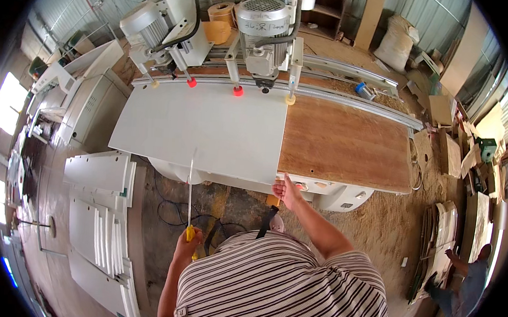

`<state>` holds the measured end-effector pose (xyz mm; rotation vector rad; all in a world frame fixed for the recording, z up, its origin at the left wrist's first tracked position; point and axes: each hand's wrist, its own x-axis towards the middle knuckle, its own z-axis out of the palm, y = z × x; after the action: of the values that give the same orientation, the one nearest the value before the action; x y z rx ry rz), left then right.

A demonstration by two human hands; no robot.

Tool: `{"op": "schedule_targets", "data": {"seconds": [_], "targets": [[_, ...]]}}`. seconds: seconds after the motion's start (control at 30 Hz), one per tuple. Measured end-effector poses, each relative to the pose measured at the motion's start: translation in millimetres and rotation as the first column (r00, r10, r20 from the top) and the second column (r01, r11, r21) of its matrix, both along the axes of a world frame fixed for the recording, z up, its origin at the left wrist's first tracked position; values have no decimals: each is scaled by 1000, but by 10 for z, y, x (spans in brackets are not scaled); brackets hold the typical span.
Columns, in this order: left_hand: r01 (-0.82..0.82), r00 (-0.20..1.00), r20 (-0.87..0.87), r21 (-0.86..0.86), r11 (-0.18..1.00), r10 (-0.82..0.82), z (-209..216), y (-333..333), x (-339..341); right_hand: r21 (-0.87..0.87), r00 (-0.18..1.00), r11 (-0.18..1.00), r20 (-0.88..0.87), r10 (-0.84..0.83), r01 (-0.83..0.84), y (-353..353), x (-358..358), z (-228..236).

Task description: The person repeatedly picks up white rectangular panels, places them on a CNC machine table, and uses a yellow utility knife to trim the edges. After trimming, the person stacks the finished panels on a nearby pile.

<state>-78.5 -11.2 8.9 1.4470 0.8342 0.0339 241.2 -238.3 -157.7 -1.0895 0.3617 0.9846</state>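
Note:
My left hand (186, 245) is closed round the yellow grip of a tool with a long thin metal rod (191, 192). The rod points away from me, and its faint tip overlaps the front part of a large white panel (204, 130). That panel lies flat on the machine's table, under clamp posts with red (238, 91) and pale yellow feet. My right hand (286, 192) is at the panel's near right corner, fingers loosely bent and thumb apart, with nothing visible in it. Whether it touches the edge I cannot tell.
Two motor heads (264, 33) stand behind the panel. Brown wooden tabletop (346, 143) extends to its right. White panels (95, 173) are stacked at left. Dark cables (173, 211) lie on the floor. Board stacks (433, 248) and another person (468, 284) are at far right.

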Motion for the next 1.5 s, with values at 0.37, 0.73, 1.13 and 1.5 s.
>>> {"op": "schedule_targets", "data": {"seconds": [0.37,0.73,1.13,1.5], "targets": [[-368,929,-65,-249,896,364,-610,-303,514,8,997,998,-44,57,-56,297,266,-57],[-530,780,43,-486,695,624,-1374,-588,880,118,865,861,-29,501,-495,353,-719,277],[-655,755,-111,-92,750,646,-1342,327,-1506,-708,-253,704,671,697,60,1503,-710,768],[-589,799,-141,20,808,585,-1247,788,-3357,-462,503,762,573,647,-454,3153,-1386,186]]}}
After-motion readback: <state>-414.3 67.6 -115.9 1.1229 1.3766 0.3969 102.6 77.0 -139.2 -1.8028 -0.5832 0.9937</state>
